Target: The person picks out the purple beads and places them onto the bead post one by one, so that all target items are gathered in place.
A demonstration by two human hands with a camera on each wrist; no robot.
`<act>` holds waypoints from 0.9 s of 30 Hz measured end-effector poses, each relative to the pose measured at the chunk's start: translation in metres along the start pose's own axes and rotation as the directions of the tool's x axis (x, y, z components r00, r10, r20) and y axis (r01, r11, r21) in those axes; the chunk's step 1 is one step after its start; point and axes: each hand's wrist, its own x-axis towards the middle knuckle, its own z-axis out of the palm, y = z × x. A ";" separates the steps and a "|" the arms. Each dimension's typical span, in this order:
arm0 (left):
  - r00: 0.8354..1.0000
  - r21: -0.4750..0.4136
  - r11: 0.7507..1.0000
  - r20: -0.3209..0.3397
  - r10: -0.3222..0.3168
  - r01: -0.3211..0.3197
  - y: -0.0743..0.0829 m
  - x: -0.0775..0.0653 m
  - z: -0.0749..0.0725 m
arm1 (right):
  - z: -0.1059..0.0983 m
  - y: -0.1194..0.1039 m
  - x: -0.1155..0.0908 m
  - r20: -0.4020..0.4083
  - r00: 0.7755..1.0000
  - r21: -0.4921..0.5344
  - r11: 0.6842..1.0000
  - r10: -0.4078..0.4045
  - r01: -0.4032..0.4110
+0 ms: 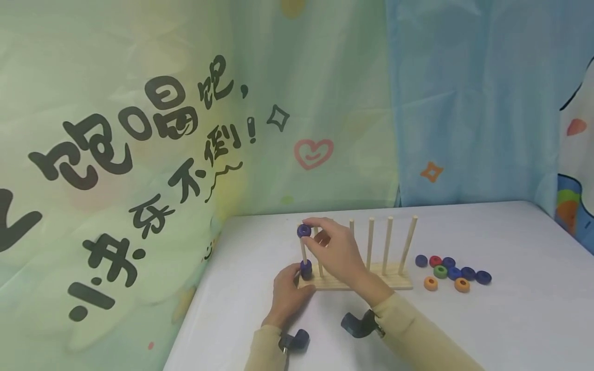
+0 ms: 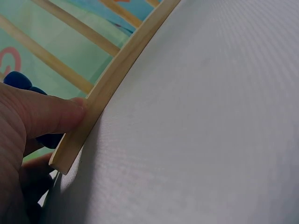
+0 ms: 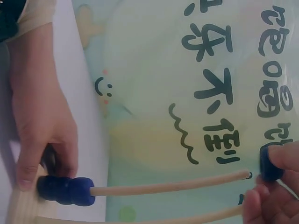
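Note:
My right hand (image 1: 341, 252) pinches a dark blue bead ring (image 1: 301, 233) between thumb and fingers, at the top of the leftmost wooden peg (image 1: 303, 251). In the right wrist view this bead (image 3: 268, 164) is just past the peg's tip, with a small gap. Lower on the same peg sits a stack of dark blue beads (image 3: 65, 190). My left hand (image 1: 289, 294) grips the left end of the wooden peg board (image 1: 362, 282), its thumb (image 2: 60, 112) on the base's edge and fingers around the end. The right hand partly hides the middle pegs.
Several loose beads lie right of the board on the white table (image 1: 524, 319): blue ones, a red one (image 1: 435, 261), a green one (image 1: 440, 271) and two orange ones (image 1: 462, 285). Bare upright pegs (image 1: 389, 247) stand along the board's right part. A printed curtain (image 1: 278, 180) hangs behind.

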 end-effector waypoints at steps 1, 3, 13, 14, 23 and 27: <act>1.000 0.000 1.000 0.005 -0.007 0.007 0.000 0.000 0.000 | 0.001 -0.001 0.002 -0.011 1.000 -0.005 1.000 -0.006 0.006; 1.000 -0.004 1.000 0.010 -0.012 0.012 -0.001 0.000 0.001 | 0.002 -0.001 0.007 -0.032 0.999 -0.008 1.000 -0.024 0.024; 1.000 -0.012 1.000 0.002 -0.001 0.001 -0.001 0.000 -0.001 | 0.009 0.002 0.019 0.007 1.000 -0.052 0.999 0.008 -0.008; 1.000 -0.012 1.000 0.000 0.003 -0.003 -0.001 0.000 -0.001 | 0.010 0.002 0.020 0.015 1.000 -0.060 0.998 0.017 -0.016; 0.999 -0.009 0.999 -0.020 0.035 -0.035 -0.001 -0.002 -0.001 | 0.015 0.006 0.023 0.036 0.998 -0.123 0.991 0.050 -0.046; 0.999 -0.010 0.999 -0.025 0.042 -0.042 0.000 -0.001 0.000 | 0.014 0.008 0.022 0.034 0.998 -0.132 0.990 0.051 -0.047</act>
